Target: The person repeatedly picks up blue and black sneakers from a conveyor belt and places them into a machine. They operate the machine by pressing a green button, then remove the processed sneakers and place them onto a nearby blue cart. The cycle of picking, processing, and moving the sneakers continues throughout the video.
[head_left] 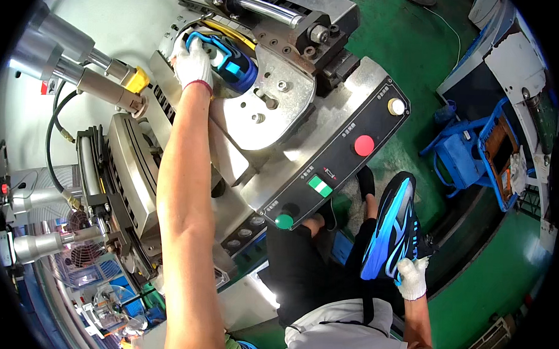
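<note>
My left hand (194,65), in a white knit glove, reaches into the metal machine. Its fingers are closed on the blue-edged end of a black and blue shoe (239,73), which sits in a recess beside a curved steel plate (266,109). The hand covers part of that shoe, and the fingertips are partly hidden. Down at my right side, my right hand (413,278), gloved in white too, grips a second sports shoe (390,227). This one is black, grey and bright blue, its toe pointing away from me and its sole edge facing left.
A slanted black control panel (335,158) along the machine's near side carries red, green and white buttons. Metal cylinders (92,82) and a black hose (49,148) stand left of my arm. At right are a blue stool (456,153) and a blue-rimmed tray (499,145) on green floor.
</note>
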